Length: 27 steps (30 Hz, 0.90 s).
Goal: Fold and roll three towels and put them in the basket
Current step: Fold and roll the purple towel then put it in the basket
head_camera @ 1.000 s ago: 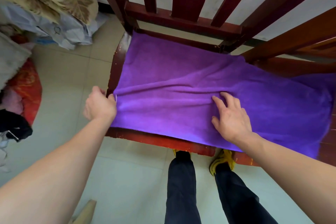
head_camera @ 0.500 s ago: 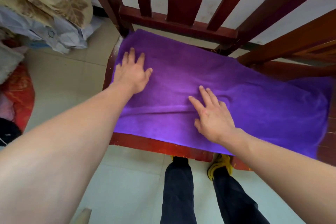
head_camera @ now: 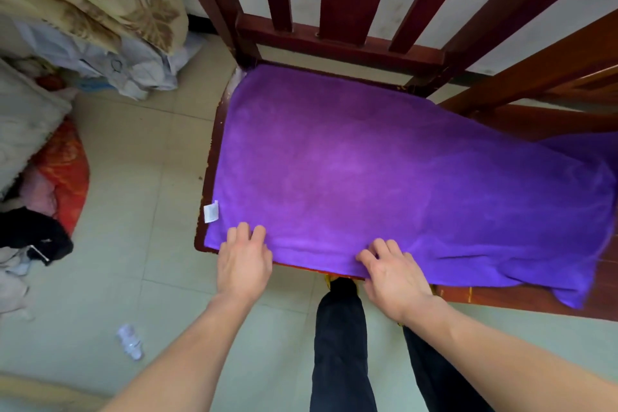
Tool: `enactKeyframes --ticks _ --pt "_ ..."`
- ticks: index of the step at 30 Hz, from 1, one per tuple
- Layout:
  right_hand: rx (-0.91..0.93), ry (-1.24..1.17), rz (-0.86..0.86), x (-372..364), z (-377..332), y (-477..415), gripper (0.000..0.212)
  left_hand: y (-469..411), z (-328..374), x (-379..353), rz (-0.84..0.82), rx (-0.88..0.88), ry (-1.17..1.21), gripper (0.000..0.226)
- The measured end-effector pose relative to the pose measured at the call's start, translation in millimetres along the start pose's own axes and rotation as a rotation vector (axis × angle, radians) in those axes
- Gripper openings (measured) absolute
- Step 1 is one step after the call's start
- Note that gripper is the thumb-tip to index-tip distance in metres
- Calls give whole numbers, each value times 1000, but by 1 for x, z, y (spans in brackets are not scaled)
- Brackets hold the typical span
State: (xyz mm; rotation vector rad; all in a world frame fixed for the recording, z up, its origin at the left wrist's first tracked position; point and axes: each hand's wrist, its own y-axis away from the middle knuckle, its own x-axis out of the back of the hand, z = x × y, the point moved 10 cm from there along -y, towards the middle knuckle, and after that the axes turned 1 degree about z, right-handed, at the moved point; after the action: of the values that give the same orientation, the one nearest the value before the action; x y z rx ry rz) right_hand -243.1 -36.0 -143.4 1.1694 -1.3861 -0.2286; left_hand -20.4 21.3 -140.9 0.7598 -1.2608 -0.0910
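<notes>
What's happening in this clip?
A person stands at a wooden chair with a purple towel spread flat across its seat. The left hand is at the towel's near edge by the corner with the white tag, and the right hand is further along the same edge. Whether the fingers grip the cloth or only rest on it isn't clear. The towel isn't rolled yet, and no basket shows.

Bare forearms (head_camera: 187, 354) — blk trousers (head_camera: 337, 351), yellow shoes (head_camera: 327, 277)
</notes>
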Motion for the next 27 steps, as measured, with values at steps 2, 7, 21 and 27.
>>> enactKeyframes --ticks 2,7,21,27 --pt "14 -22 -28 -3 1 4 41 5 -4 -5 -18 20 3 19" --pt "-37 -134 55 35 25 8 39 -3 17 20 -5 93 20 16" --pt "-453 -333 579 144 329 95 33 22 299 21 -130 -57 244 22" --pt "-514 -502 564 146 434 90 30 81 390 -99 -417 344 692 40"
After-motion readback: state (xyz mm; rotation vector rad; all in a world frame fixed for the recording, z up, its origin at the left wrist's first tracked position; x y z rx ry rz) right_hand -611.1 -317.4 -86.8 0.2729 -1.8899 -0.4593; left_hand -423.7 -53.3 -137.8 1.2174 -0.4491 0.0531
